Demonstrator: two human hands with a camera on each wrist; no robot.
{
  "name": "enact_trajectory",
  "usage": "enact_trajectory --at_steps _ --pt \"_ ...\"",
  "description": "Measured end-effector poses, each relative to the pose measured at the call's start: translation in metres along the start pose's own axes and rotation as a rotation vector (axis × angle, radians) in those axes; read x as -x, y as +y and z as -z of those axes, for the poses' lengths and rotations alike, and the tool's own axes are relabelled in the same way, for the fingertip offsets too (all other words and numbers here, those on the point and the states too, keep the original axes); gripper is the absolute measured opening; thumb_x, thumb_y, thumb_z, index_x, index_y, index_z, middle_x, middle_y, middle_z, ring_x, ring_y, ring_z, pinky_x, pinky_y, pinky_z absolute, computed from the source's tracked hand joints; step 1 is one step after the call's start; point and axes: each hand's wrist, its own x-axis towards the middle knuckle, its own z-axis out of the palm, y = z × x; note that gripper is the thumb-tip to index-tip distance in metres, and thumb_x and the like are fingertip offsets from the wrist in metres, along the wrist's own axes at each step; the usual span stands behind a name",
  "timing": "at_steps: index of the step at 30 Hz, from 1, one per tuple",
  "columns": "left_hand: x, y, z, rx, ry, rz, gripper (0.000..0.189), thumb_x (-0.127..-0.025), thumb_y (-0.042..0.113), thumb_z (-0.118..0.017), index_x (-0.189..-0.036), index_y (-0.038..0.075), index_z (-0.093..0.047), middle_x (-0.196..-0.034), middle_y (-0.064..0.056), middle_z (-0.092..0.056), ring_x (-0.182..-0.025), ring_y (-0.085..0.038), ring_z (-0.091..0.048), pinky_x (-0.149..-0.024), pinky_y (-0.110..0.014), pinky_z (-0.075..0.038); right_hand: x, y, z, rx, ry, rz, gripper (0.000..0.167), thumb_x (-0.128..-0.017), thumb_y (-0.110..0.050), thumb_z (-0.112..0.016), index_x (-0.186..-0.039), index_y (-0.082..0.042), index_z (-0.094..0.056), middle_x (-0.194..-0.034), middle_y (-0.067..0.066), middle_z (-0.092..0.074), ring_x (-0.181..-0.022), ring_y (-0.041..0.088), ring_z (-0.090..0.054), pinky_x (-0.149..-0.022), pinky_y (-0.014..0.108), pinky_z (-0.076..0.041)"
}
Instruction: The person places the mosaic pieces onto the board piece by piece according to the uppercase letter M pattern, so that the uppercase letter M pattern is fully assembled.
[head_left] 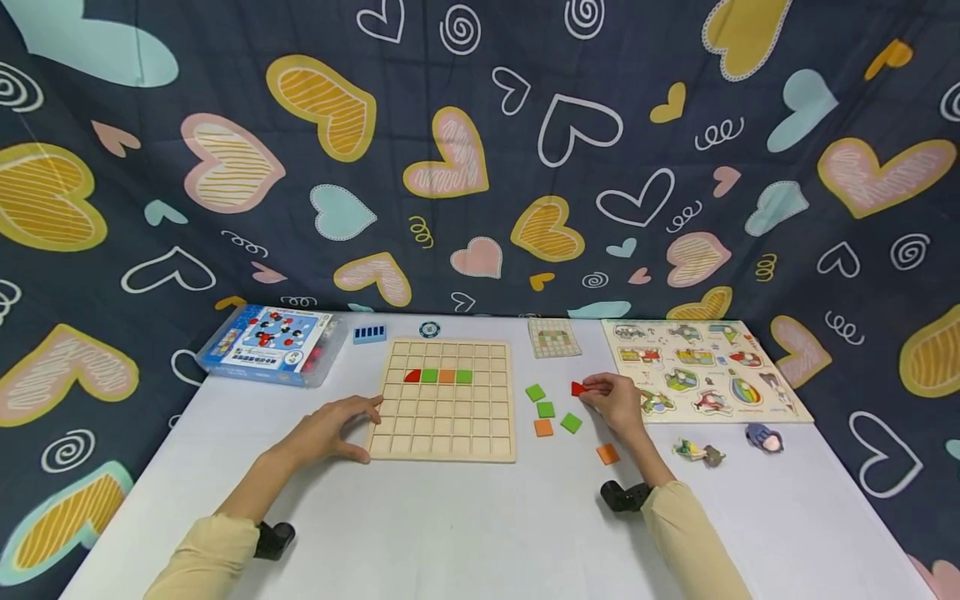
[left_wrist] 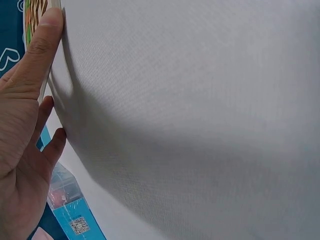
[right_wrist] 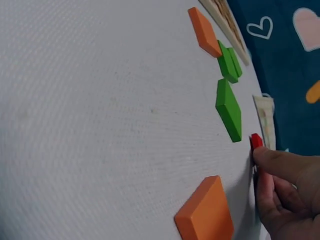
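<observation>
A wooden grid board [head_left: 442,433] lies flat in the head view. One of its rows bears a red rounded piece [head_left: 413,377], a green tile [head_left: 429,376], an orange tile [head_left: 447,376] and another green tile [head_left: 464,377]. My left hand [head_left: 330,429] rests against the board's left edge, thumb near the front corner and fingers spread further up. Between thumb and fingertips, my right hand [head_left: 617,404] pinches a small red piece [right_wrist: 256,140], partly hidden by the fingers. Loose green tiles [right_wrist: 229,111] and orange tiles [right_wrist: 207,212] lie to the left of that hand.
A printed pattern card [head_left: 555,338] is behind the loose tiles. At the right lie a picture puzzle board [head_left: 720,375] and small figurines [head_left: 764,437]. A boxed set [head_left: 270,343], a blue block [head_left: 370,334] and a round token [head_left: 430,329] sit toward the back left.
</observation>
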Motion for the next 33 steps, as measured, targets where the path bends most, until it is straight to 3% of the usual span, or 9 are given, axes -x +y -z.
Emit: enact_trajectory --at_steps 8,16,23,33 --pt "0.001 -0.002 -0.001 -0.006 0.009 -0.003 0.051 -0.063 0.028 -0.086 -0.105 0.018 -0.060 -0.141 -0.013 -0.050 -0.129 -0.038 -0.044 -0.098 -0.059 -0.040 -0.002 -0.006 -0.002 -0.051 -0.042 -0.026 0.022 -0.077 0.005 -0.075 -0.098 0.006 -0.070 -0.090 0.019 -0.071 -0.080 0.027 -0.070 -0.066 0.017 -0.053" --pt "0.004 -0.003 -0.003 -0.014 0.024 -0.029 0.051 -0.062 0.027 -0.087 -0.103 0.017 -0.060 -0.138 -0.015 -0.052 -0.127 -0.038 -0.046 -0.096 -0.058 -0.042 -0.005 -0.016 -0.019 -0.106 -0.078 -0.059 0.021 -0.077 0.003 -0.076 -0.098 0.003 -0.070 -0.089 0.015 -0.072 -0.079 0.020 -0.069 -0.069 0.022 -0.055" --pt "0.008 -0.005 -0.003 -0.026 0.024 -0.035 0.052 -0.062 0.030 -0.086 -0.104 0.017 -0.060 -0.138 -0.014 -0.052 -0.126 -0.038 -0.047 -0.095 -0.057 -0.043 -0.008 -0.032 -0.036 -0.152 -0.100 -0.048 0.020 -0.075 0.004 -0.077 -0.094 0.002 -0.071 -0.086 0.014 -0.072 -0.077 0.020 -0.070 -0.067 0.024 -0.056" --pt "0.002 -0.003 -0.003 -0.016 0.018 -0.047 0.051 -0.063 0.032 -0.085 -0.105 0.016 -0.060 -0.139 -0.015 -0.051 -0.127 -0.038 -0.046 -0.098 -0.057 -0.041 -0.013 -0.050 -0.059 -0.128 -0.100 0.010 0.018 -0.074 0.003 -0.078 -0.091 0.001 -0.073 -0.084 0.012 -0.072 -0.074 0.020 -0.070 -0.066 0.027 -0.057"
